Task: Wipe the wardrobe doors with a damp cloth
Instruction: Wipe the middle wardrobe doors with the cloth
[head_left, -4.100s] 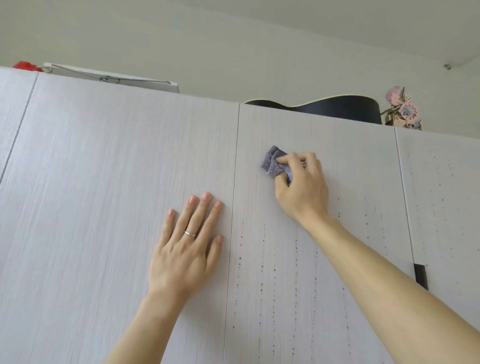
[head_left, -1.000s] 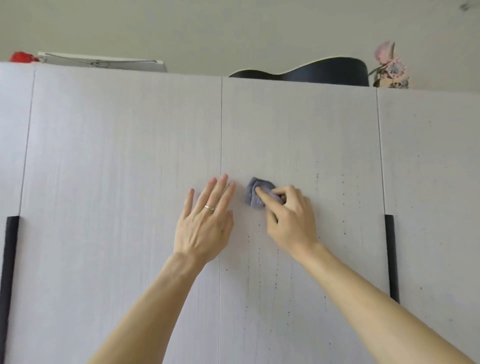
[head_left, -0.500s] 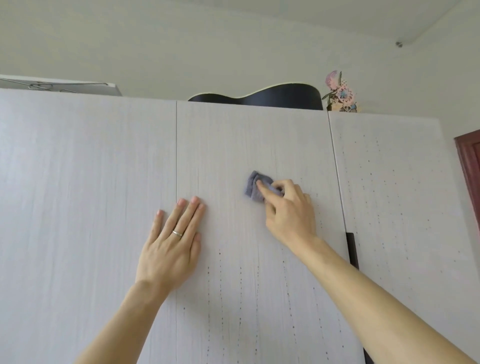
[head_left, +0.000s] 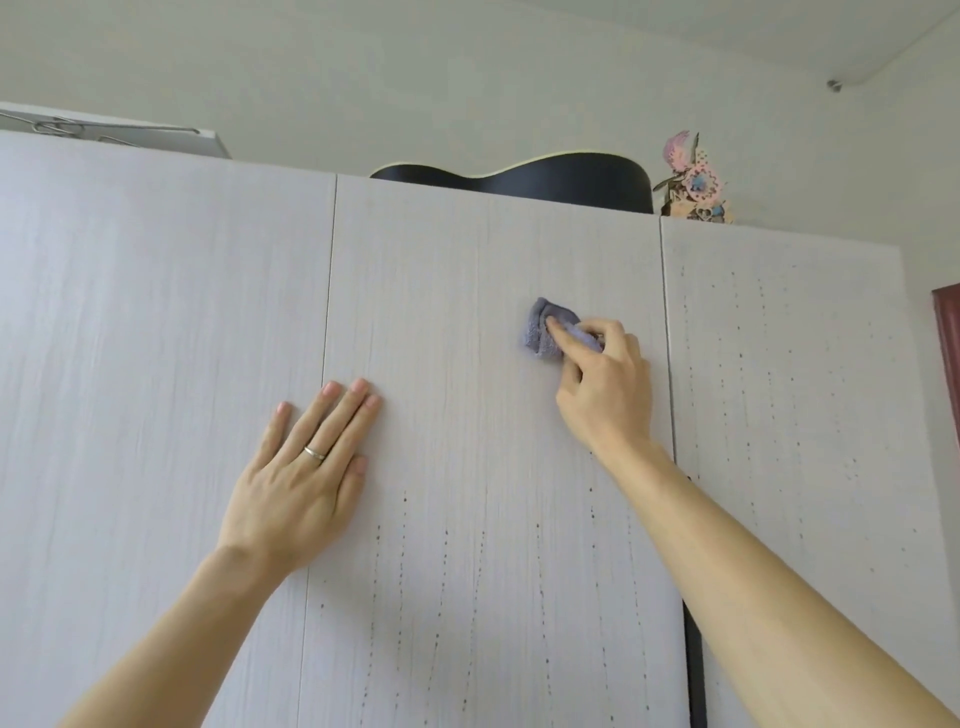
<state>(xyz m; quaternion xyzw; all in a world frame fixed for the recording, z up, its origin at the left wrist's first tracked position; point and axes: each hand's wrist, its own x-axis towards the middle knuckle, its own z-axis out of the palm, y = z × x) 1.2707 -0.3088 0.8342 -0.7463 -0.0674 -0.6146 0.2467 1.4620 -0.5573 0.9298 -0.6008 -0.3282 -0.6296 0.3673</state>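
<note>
Both hands are raised against the wardrobe front. The left hand (head_left: 296, 478) lies flat with fingers straight and close together, holding nothing, palm pressed across the seam between the left door (head_left: 156, 312) and the middle door (head_left: 467, 260). A thin ring (head_left: 314, 453) sits on one of its fingers. The right hand (head_left: 605, 389) is higher and to the right, fingers curled round a small bunched lilac-grey cloth (head_left: 537, 332) – the index finger pins it against the middle door, near that door's right edge and roughly halfway between the left hand and the wardrobe top.

Around the cloth the pale wood-grain surface looks plain, while lower down on the middle door thin vertical rows of dark specks (head_left: 447, 571) run toward the bottom of the view. The right door (head_left: 779, 364) carries similar dotted rows over most of its height. A dark vertical strip (head_left: 696, 665) shows along the gap between the middle and right doors, partly behind the right forearm.

On top of the wardrobe, far from the hands, lie a flat white board (head_left: 130, 135) with wire hangers on it at the left, a black guitar body (head_left: 545, 179) above the middle door, and just beside it to the right a pastel paper ornament (head_left: 693, 182). At the far right edge – past the wardrobe's side – a reddish-brown frame (head_left: 948, 338) stands against the wall.
</note>
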